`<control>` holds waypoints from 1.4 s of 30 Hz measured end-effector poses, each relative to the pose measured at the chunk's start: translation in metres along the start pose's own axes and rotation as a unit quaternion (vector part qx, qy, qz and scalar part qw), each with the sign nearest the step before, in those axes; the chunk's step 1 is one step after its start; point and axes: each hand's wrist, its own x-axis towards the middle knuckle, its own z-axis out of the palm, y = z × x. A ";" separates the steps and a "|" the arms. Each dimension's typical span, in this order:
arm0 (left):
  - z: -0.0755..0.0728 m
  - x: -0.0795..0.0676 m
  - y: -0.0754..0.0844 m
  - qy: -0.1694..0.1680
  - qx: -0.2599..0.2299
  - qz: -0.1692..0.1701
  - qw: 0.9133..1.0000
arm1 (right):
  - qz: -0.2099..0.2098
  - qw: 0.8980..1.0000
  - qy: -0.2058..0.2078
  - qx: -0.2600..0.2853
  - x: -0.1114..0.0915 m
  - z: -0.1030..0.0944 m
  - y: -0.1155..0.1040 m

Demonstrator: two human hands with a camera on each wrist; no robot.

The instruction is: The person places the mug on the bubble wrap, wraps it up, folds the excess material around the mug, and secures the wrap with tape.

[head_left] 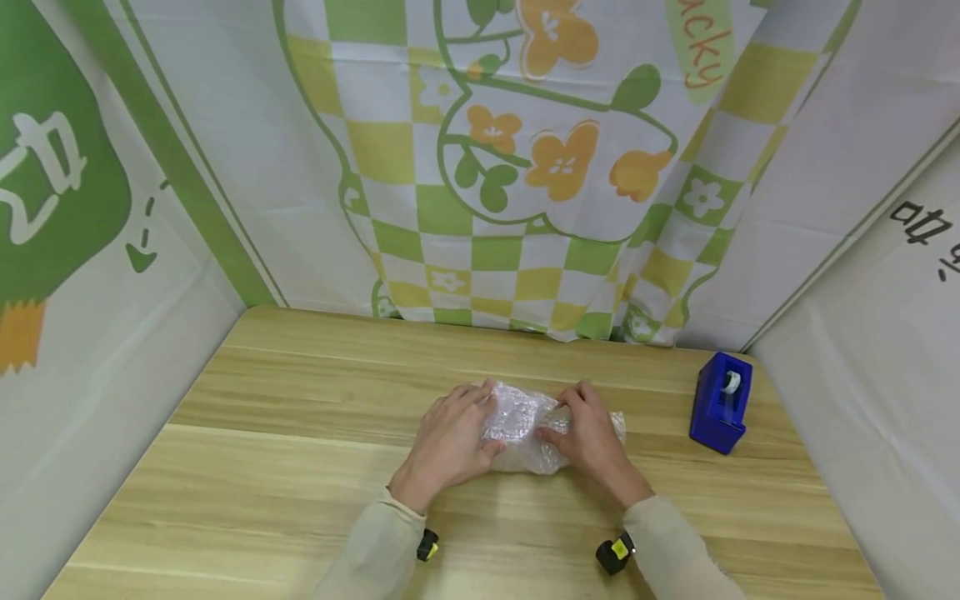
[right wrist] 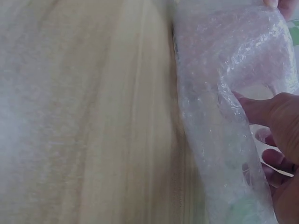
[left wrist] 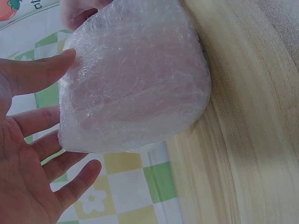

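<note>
A bubble-wrapped package (head_left: 515,414) lies on the wooden table between the two hands. Through the layers of wrap in the left wrist view, a pinkish object (left wrist: 140,70) shows, its kind blurred. My left hand (head_left: 450,437) holds the package's left end, thumb on the near side and fingers partly behind it. At the other end, my right hand (head_left: 592,433) pinches the loose bubble wrap (right wrist: 219,154) between thumb and fingers. This flap of wrap extends past the right hand, and the fingers show through it in the right wrist view.
A blue tape dispenser (head_left: 720,404) with a small roll of tape stands at the table's back right. Behind the table (head_left: 300,375) hangs a checked, flowered cloth (head_left: 517,275). White printed panels border the left and right sides.
</note>
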 end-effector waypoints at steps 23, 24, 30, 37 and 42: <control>0.001 0.000 0.000 0.005 -0.011 -0.005 1.000 | -0.068 0.994 -0.080 0.011 0.006 -0.004 0.018; 0.001 0.000 0.000 0.004 -0.010 -0.005 1.000 | -0.059 0.993 -0.098 0.018 0.007 -0.005 0.019; 0.001 0.001 0.001 0.006 -0.004 -0.003 1.000 | -0.043 0.985 -0.165 0.038 0.013 -0.010 0.021; 0.000 0.001 0.003 -0.001 0.003 -0.003 1.000 | -0.011 0.978 -0.208 0.013 0.020 -0.015 0.012; 0.000 0.002 0.005 0.001 0.011 -0.002 1.000 | 0.015 0.974 -0.221 -0.045 0.031 -0.020 0.000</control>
